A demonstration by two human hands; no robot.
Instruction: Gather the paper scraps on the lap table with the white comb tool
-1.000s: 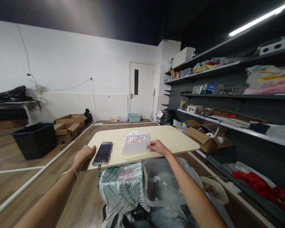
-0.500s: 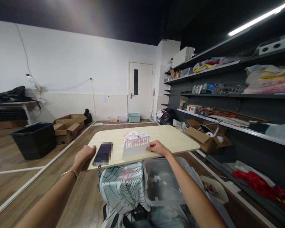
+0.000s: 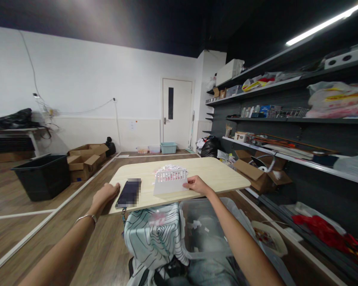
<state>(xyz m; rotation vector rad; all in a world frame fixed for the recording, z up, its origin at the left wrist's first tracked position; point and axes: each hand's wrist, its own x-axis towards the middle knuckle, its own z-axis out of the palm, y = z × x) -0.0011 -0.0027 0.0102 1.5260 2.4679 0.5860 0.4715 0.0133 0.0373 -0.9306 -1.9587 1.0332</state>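
Observation:
A light wooden table [image 3: 220,174] stands in front of me. On it sits a small white slotted basket [image 3: 170,182] tipped toward me, with a pile of white and pink scraps [image 3: 168,168] behind it. My right hand [image 3: 197,184] pinches the basket's right edge. A dark phone [image 3: 129,192] lies flat at the table's near left. My left hand [image 3: 105,195] rests curled against the table's left edge, next to the phone; what its fingers hold, if anything, is hidden.
Below the table stand a clear plastic bin [image 3: 207,230] and a patterned cloth bag [image 3: 153,234]. A black tub [image 3: 43,174] and cardboard boxes [image 3: 85,161] sit on the floor at left. Loaded dark shelves [image 3: 286,119] line the right wall. A door [image 3: 176,113] is at the back.
The basket has dropped a little and tilted lower toward the table in my right hand. My left hand has stayed put.

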